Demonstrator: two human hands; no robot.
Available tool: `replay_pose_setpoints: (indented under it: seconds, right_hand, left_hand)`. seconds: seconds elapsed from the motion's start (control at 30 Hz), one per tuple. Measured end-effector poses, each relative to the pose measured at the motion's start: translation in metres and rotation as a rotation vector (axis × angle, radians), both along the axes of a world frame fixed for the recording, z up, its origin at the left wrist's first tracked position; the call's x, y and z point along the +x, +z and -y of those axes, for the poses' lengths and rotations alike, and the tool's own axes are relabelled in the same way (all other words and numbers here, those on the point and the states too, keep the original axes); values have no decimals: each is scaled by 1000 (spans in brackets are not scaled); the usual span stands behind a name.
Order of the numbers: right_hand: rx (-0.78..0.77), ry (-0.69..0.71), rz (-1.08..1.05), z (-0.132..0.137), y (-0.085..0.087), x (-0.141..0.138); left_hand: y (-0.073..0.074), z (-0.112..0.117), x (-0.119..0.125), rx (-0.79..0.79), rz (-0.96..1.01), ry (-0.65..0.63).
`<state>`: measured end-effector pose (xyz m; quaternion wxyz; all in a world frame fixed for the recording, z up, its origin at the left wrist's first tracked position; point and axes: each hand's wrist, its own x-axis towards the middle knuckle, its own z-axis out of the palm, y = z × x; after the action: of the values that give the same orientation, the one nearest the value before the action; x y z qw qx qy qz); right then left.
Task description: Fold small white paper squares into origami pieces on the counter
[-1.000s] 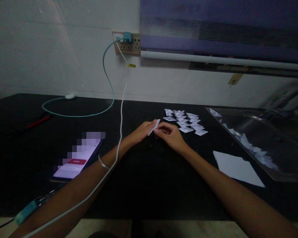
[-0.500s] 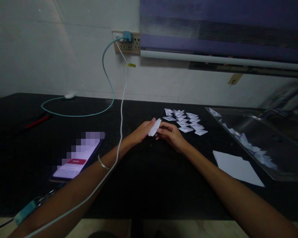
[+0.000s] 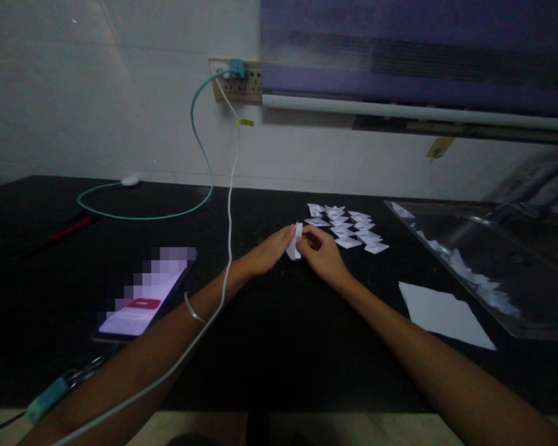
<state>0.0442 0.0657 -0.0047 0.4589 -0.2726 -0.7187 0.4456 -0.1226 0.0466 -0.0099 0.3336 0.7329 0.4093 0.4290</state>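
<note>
Over the middle of the black countertop (image 3: 270, 347), a small piece of folded white paper (image 3: 296, 244) is held between my two hands. My left hand (image 3: 275, 249) grips its left side, thumb near the top. On the right side, my right hand (image 3: 323, 251) pinches the paper with thumb and curled fingers; some fingertips are hidden behind it. Just beyond my right hand, several folded paper boats (image 3: 344, 229) lie in short overlapping rows. A stack of white paper sheets (image 3: 446, 316) rests to the right of my right forearm.
A metal sink (image 3: 516, 248) is at the right, with more folded papers (image 3: 478, 282) along its left edge. A lit phone (image 3: 144, 303) lies left of my forearm. The white cable (image 3: 229, 229) crosses over my left arm from the wall socket (image 3: 239, 83).
The folded paper has turned more upright between my hands and shows a different side. My left hand has shifted slightly, fingers straighter. The boats and sheets stay where they were.
</note>
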Motion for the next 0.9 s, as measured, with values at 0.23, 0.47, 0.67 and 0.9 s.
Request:
replay_pose_setpoints:
  seconds: [0.23,0.47,0.67,0.9]
  right_hand:
    - [444,-173,133,5,5,5]
    - [592,-168,193,6,7,8]
    - [558,-153,262,3,8,10]
    - [436,-242,145,-5,6,11]
  left_hand:
    - [6,6,1,149,-274,50]
    - [1,2,4,203,-383,143]
    - [-1,-4,3,-3,83,1]
    - [0,-7,2,3,217,141]
